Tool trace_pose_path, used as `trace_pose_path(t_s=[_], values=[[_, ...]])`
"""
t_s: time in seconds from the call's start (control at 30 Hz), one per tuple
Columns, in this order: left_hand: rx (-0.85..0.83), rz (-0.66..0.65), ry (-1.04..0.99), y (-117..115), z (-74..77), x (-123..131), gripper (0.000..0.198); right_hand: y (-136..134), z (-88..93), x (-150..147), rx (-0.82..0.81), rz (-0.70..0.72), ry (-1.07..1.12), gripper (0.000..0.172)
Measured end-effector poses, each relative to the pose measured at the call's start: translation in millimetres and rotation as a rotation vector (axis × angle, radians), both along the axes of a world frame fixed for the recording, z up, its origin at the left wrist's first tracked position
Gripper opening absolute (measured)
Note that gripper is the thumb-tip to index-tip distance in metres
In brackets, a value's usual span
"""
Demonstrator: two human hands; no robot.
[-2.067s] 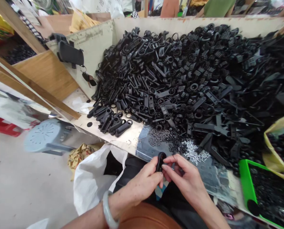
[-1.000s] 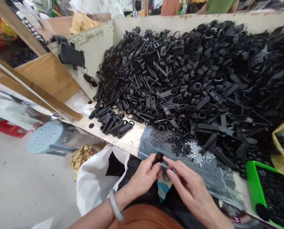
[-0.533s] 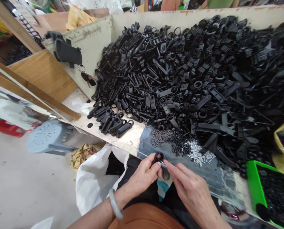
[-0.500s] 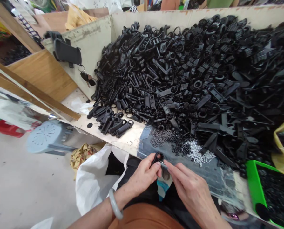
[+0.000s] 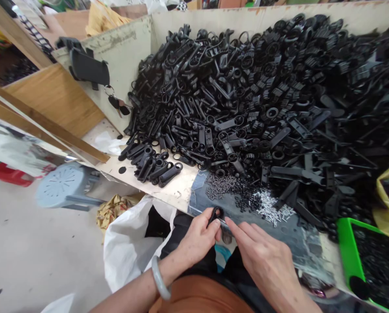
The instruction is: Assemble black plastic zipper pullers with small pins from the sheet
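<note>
My left hand (image 5: 199,232) is closed round a black plastic part (image 5: 216,213) with a ring-shaped end, held over my lap at the bench edge. The ring end sticks up past the thumb and fingers; the rest is hidden in the hand. My right hand (image 5: 263,252) is closed, its index fingertip close against the part's right side. A thin, shiny metal pin (image 5: 223,222) shows between that fingertip and the part. Past the hands, small silver pins (image 5: 273,208), tiny black pieces (image 5: 245,198) and small grey-brown pieces (image 5: 219,187) lie in heaps on the bench mat (image 5: 197,198).
A large heap of black plastic parts (image 5: 214,91) fills the bench. Several similar arms (image 5: 170,174) lie in a group at the left. A green tray (image 5: 347,256) stands right, a white sack (image 5: 125,243) below left, and a blue stool (image 5: 60,184) on the floor.
My right index finger has shifted slightly and now lies straighter against the part. My left hand keeps its hold in nearly the same place. The camera view has shifted a little.
</note>
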State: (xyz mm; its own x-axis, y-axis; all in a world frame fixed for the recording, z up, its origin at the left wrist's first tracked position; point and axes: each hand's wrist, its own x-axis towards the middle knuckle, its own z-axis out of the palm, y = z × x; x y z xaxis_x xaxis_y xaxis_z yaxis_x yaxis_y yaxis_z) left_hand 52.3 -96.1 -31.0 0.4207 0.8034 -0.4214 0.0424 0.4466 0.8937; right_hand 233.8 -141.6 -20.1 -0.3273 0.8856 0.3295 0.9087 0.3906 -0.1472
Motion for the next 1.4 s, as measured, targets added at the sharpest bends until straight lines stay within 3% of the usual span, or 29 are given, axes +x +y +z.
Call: trace_pose_path(t_s=[0.37, 0.53, 0.7, 0.83, 0.93, 1.03, 1.13, 1.2, 1.3, 1.4], values=[[0.111, -0.018, 0.099, -7, -8.5, 0, 0.024, 0, 11.3, -8, -0.025, 0.018, -0.089, 0.045], [0.162, 0.064, 0.135, -4, -9.4, 2, 0.019, 0, 11.9, -15, -0.075, -0.039, -0.139, 0.047], [0.322, 0.064, 0.211, 0, -11.9, 7, 0.016, 5, 17.5, -34, -0.188, -0.066, -0.23, 0.034], [0.353, 0.062, 0.24, 3, -9.8, 10, 0.017, 7, 30.6, -43, -0.259, -0.11, -0.262, 0.028], [0.383, 0.163, 0.337, 11, -4.2, -4, 0.018, -5, 43.7, -27, -0.243, -0.15, -0.155, 0.031], [0.393, 0.35, 0.337, 25, 6.5, -27, 0.016, -12, 55.2, 7, -0.189, -0.206, 0.066, 0.038], [0.202, 0.441, 0.17, 34, 20.7, -35, 0.027, 6, 58.2, 43, -0.17, -0.325, 0.305, 0.029], [0.016, 0.434, 0.033, 34, 29.2, -27, 0.035, 29, 54.6, 59, -0.157, -0.413, 0.322, 0.03], [-0.178, 0.354, -0.17, 31, 36.5, -5, 0.045, 66, 44.8, 64, -0.114, -0.32, 0.158, 0.025], [-0.27, 0.262, -0.299, 29, 37.1, 11, 0.05, 91, 35.7, 56, -0.117, -0.214, 0.094, 0.026]])
